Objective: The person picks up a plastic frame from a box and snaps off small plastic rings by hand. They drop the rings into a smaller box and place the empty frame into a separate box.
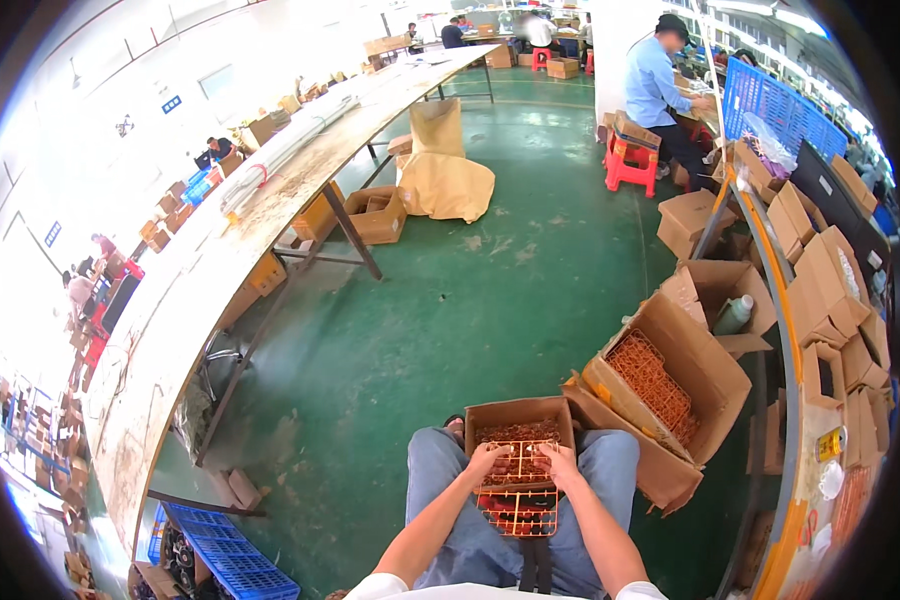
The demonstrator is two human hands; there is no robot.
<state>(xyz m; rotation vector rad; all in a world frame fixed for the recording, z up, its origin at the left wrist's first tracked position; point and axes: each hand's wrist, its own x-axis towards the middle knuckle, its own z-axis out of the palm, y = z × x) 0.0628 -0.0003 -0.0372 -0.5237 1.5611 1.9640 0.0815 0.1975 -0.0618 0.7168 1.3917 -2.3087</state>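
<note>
I am seated, with an orange plastic-looking lattice [516, 513] of square openings over my lap. My left hand [485, 462] grips its left side and my right hand [557, 465] grips its right side, thumbs toward each other. Whether the upper and lower grid parts are one piece or two, I cannot tell. Just beyond my hands, between my knees, an open cardboard box [550, 408] holds many small reddish-brown pieces too fine to make out. Some red shows under the lattice on my lap.
At my right, a large tilted carton [715, 375] holds stacked orange lattices [650, 385]. A bench edge [792, 400] with small boxes runs beyond it. A long worktable [200, 270] stands left; a blue crate [232, 555] lies near left. Farther off, a person [655, 85] sits by a red stool [630, 165].
</note>
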